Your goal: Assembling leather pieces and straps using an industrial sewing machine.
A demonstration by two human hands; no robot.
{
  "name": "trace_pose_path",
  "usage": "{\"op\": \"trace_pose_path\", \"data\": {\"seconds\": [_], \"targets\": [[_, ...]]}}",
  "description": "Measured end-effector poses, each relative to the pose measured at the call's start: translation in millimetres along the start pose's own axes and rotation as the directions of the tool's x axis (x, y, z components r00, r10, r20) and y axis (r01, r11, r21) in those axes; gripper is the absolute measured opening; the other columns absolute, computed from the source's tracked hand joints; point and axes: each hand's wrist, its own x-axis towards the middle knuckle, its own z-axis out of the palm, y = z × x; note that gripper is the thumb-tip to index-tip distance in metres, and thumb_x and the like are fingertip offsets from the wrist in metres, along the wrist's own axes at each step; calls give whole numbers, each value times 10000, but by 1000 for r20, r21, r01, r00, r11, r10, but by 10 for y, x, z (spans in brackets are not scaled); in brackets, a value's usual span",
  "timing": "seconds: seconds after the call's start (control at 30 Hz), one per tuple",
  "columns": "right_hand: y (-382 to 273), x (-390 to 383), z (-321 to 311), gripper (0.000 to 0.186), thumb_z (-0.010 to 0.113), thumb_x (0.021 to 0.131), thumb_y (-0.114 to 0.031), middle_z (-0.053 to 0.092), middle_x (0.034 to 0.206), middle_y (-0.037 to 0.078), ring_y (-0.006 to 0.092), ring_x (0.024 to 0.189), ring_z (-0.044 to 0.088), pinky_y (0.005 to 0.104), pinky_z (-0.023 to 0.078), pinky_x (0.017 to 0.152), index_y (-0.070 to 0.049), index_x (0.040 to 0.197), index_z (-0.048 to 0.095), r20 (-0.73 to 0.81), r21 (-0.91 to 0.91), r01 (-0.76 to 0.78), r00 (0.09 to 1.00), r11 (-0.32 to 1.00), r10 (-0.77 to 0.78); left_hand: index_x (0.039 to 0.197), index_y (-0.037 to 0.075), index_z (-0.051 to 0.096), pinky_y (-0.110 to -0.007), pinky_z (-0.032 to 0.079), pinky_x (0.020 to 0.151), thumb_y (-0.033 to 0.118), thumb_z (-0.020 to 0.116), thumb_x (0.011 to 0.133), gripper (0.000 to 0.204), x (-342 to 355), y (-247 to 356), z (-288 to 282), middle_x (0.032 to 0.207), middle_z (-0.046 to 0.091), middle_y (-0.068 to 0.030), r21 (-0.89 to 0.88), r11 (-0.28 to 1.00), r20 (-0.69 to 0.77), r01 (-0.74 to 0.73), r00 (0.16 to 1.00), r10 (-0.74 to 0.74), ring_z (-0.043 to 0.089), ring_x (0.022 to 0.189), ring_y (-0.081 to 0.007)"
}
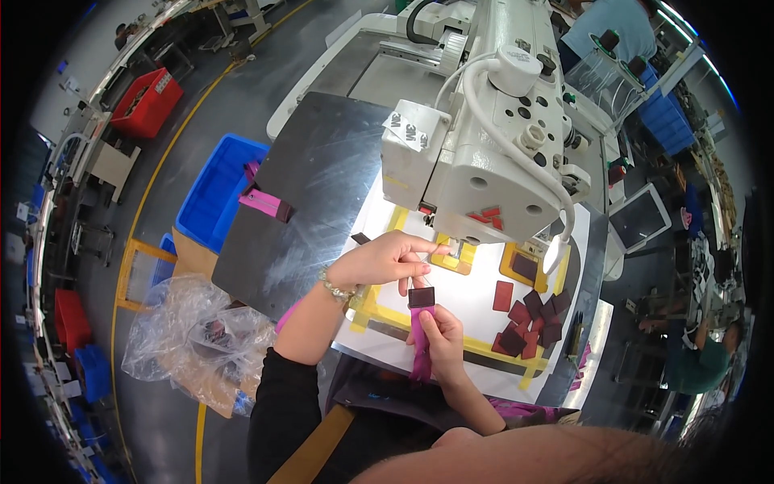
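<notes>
My right hand [443,343] grips a magenta strap [420,327] with a dark brown square patch [422,298] at its upper end. Its thumb lies along the strap just below the patch. Above it, my left hand [393,262] reaches in from the left with its fingertips pinched together. A fine pale thread seems to run from those fingers down to the patch. Both hands are in front of the white sewing machine's head [459,177], close to a yellow clamp frame [455,262] on the white work plate [472,310].
Dark red and brown square patches [532,323] lie loosely piled at the right. Another yellow frame [524,266] holds a dark patch. At the left, a magenta strap [266,203] rests on the metal table [314,177], beside a blue bin [211,194] and clear plastic bags [193,331].
</notes>
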Motion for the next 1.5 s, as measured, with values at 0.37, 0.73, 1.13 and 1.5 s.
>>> {"op": "trace_pose_path", "data": {"seconds": [0.37,0.73,1.13,1.5], "targets": [[-6,34,7,164,458,993,-184,583,671,45,49,540,489,188,362,494,-47,1019,544,-41,46,-12,999,999,14,1334,6,478,-224,498,570,44,581,868,479,-13,-21,-9,704,675,-75,17,999,39,-45,998,45,607,590,-82],[-17,49,-7,108,461,990,-182,560,632,42,70,477,480,194,360,425,-79,980,493,-19,105,-77,997,991,80,1332,8,482,-187,475,539,54,629,844,512,-21,92,2,682,668,-42,-51,999,22,7,1000,-6,570,555,-40],[55,14,11,97,532,952,-109,635,737,70,110,608,605,241,498,579,-30,896,527,-63,48,70,996,996,-67,1406,31,390,-165,380,557,8,711,745,735,-18,43,-2,635,604,23,-24,998,66,-52,996,53,497,561,-5],[-96,-71,-138,342,562,889,7,567,1099,118,160,944,598,275,521,759,17,1210,445,85,-265,109,992,958,-89,1396,-4,378,-224,434,592,32,699,746,726,82,-138,-63,632,617,-38,207,975,14,-83,997,81,545,584,-68]]}}
